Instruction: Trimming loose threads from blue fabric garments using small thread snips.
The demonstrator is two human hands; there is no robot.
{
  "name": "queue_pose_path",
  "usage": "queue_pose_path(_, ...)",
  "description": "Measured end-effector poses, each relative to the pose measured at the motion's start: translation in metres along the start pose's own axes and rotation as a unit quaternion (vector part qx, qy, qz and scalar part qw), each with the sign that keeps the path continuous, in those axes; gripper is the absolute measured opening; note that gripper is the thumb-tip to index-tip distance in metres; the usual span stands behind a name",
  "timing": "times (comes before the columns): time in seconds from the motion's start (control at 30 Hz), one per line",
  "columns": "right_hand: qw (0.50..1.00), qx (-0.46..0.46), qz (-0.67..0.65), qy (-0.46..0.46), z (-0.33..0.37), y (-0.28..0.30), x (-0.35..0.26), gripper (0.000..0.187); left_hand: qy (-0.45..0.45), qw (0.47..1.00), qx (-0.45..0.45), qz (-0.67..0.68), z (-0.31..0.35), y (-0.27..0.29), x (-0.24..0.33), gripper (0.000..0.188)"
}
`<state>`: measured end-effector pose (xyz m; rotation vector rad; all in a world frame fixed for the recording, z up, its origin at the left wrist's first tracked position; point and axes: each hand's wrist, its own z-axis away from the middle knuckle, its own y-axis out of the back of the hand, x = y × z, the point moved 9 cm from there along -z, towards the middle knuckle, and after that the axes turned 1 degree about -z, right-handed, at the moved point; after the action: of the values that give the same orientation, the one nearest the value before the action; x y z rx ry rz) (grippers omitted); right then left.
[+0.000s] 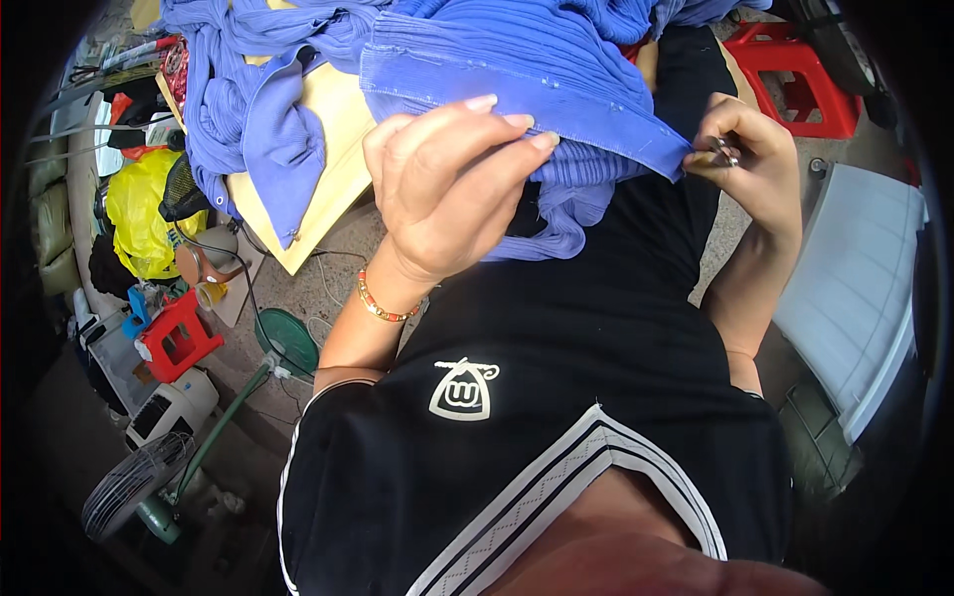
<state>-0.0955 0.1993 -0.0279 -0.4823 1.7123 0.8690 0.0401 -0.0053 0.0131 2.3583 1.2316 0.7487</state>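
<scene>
A blue pleated garment (527, 60) with a smooth flat band (596, 134) along its near edge spreads over my lap. My left hand (447, 184) holds this band near its middle, with the fingers on top and the thumb hidden beneath. At the band's right end, my right hand (755, 149) is closed around a small shiny metal tool (727, 154), its kind mostly hidden by the fingers. The band's corner meets the fingertips there. Small white thread bits dot the band's lower edge.
More blue garments (224, 89) lie on a yellowish board (333, 109) at the far left. To the left are a yellow plastic bag (144, 214), a red stool (179, 338), cables and a fan (139, 482). Another red stool (795, 74) and a white panel (855, 288) stand right.
</scene>
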Motion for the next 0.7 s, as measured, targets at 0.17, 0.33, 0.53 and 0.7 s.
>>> queue_pose_path(0.17, 0.999, -0.003, -0.014, -0.042, -0.002, -0.006, 0.022, 0.015, 0.002, 1.0, -0.011, 0.005, 0.001, 0.004, -0.002, 0.029)
queue_pose_path(0.33, 0.997, -0.013, -0.024, -0.068, 0.0, -0.007, 0.037, 0.015, 0.111, 0.981, 0.15, 0.048, 0.002, 0.035, -0.042, 0.036)
queue_pose_path(0.53, 0.999, 0.016, 0.033, -0.034, -0.028, -0.017, 0.001, 0.031, 0.429, 0.798, 0.123, 0.406, 0.016, 0.01, -0.102, 0.036)
queue_pose_path(0.7, 0.98, -0.023, 0.159, 0.115, -0.071, -0.035, -0.058, 0.038, 0.454, 0.777, 0.128, 0.417, 0.025, 0.01, -0.112, 0.033)
